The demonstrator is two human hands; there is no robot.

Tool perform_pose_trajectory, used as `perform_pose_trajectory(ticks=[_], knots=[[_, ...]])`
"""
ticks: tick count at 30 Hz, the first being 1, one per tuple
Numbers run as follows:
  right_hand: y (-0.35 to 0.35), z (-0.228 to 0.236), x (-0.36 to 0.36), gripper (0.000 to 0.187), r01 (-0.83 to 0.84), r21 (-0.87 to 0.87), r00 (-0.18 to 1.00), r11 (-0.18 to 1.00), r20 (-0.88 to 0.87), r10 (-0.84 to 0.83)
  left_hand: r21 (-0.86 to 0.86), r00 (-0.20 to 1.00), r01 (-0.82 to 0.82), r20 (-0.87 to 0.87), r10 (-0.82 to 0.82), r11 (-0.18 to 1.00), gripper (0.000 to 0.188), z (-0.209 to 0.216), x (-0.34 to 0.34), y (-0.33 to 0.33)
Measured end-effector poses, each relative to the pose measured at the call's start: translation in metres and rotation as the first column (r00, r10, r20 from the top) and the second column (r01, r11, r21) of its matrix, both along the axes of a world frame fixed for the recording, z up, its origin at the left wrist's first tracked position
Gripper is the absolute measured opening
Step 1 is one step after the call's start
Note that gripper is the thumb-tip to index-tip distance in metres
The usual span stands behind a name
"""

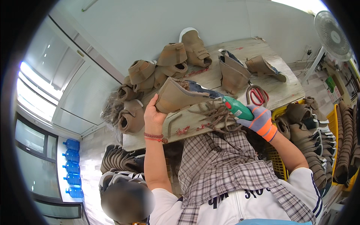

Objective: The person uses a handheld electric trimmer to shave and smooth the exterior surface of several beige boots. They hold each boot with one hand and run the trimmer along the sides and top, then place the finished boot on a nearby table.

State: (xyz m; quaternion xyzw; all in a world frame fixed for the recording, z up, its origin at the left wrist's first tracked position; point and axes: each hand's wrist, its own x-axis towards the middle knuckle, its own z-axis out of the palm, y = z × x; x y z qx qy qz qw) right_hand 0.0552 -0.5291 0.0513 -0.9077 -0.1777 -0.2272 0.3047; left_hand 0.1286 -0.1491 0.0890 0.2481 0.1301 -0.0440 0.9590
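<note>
My bare left hand [154, 114] grips a tan boot upper [173, 98] by its side and holds it up over the table's front edge. The upper has a fuzzy brown lining and a dark blue part facing right. My right hand [258, 122], in a grey and orange glove, is closed round a green handheld power cutter [237, 108] with a red button. The cutter's tip is at the dark right end of the upper; the exact contact is too small to tell. Below it lies a heap of brown trimmed strips [217, 114]. Red-handled scissors [258, 95] rest to the right.
More tan uppers [171, 54] are piled along the worn table's [279, 90] left and back, others at its right. Yellow crates [278, 159] of stacked uppers stand at the right, below a white fan [333, 35]. Blue water bottles [71, 167] line the left wall.
</note>
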Motion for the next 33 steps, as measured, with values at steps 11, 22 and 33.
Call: perform_pose_trajectory(ticks=[11,22,33], knots=[[0.003,0.005,-0.015,0.053,-0.029,-0.164,0.998,0.986,0.048,0.037,-0.052,0.996,-0.03,-0.083,0.025,0.998,0.035,-0.001,-0.025,0.004],[0.0,0.007,-0.015,0.055,-0.069,-0.12,0.99,0.99,0.111,0.082,-0.09,0.987,-0.013,-0.162,-0.001,0.996,0.034,-0.02,-0.025,-0.018],[0.005,0.025,-0.013,0.054,-0.14,-0.051,0.985,0.989,0.096,0.144,-0.093,0.999,0.021,0.027,-0.019,0.995,0.036,0.003,-0.05,-0.061]])
